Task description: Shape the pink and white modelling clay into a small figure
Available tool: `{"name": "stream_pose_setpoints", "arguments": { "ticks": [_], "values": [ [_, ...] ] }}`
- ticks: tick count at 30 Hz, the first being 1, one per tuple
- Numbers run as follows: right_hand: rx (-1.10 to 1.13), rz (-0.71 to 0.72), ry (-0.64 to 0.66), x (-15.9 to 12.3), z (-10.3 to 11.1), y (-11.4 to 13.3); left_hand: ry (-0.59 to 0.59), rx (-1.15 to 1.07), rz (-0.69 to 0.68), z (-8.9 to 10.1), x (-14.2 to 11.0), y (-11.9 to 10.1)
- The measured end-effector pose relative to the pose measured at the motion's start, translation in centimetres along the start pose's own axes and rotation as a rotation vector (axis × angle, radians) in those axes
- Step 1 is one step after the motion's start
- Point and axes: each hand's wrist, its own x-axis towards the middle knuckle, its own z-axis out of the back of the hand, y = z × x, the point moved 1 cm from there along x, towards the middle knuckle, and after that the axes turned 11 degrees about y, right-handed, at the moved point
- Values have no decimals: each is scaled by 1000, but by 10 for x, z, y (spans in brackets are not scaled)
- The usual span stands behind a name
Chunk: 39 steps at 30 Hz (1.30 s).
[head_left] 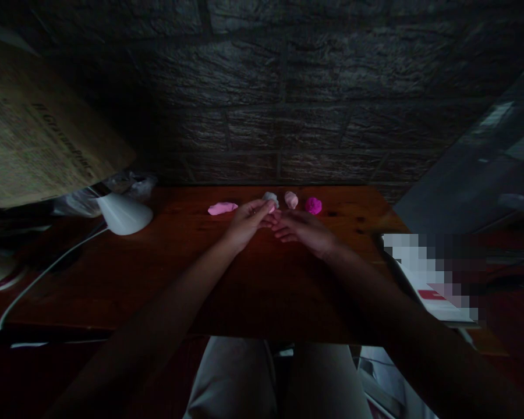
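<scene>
Fingers (262, 212) meet at mid-table around a small, soft-looking pink lump

And it's the left hand (247, 216) doing the gripping: thumb and fingertips closed on that little lump (272, 208), only a sliver of pink peeping out. Across comes the right hand (308, 230), palm turned inward, its visible fingers loosely stretched and slightly apart, tips right up against the left hand's. Does its thumb press the lump too? Cannot tell; the light is too dim. A light fingertip hold looks the sensible choice for something so small and, I'd judge, easily dented.

Now look along the back of the brown wooden table (157, 273)! At far left of the row, a long light-pink dough-like piece (222, 208); just behind the left fingers, a greyish-white rounded lump (269, 196), partly covered; then a pale-pink knobbly lump (291, 200); and beyond the right knuckles, a bright magenta ball (313, 205). Gaps between them probably stop the colours sticking together, and that line sits within easy reach of both hands.

Out on the left, a white cone-shaped object (126, 215) stands well apart, likely to leave elbow room.
</scene>
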Motion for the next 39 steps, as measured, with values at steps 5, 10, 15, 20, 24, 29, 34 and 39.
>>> {"name": "stream_pose_setpoints", "arguments": {
  "ticks": [5,10,15,20,24,29,34,39],
  "values": [
    [8,-14,8,-1,-2,2,-33,-58,-19,-1,0,-1],
    [29,-49,-30,-1,-2,4,-61,-36,-31,-2,-1,-2],
    [30,-35,-34,1,0,2,-59,-15,-29,1,1,1],
    [15,-37,-30,2,2,-1,-81,-82,35,1,2,2],
    [25,-32,-35,2,1,0,-54,-72,29,0,2,1],
    [7,-24,-28,0,-1,2,-17,58,-57,0,0,1],
    [-7,-17,-6,0,0,2,-69,82,-69,0,0,-1],
    [-22,32,-17,-1,2,1,-110,58,8,0,0,-2]
  ]
}}
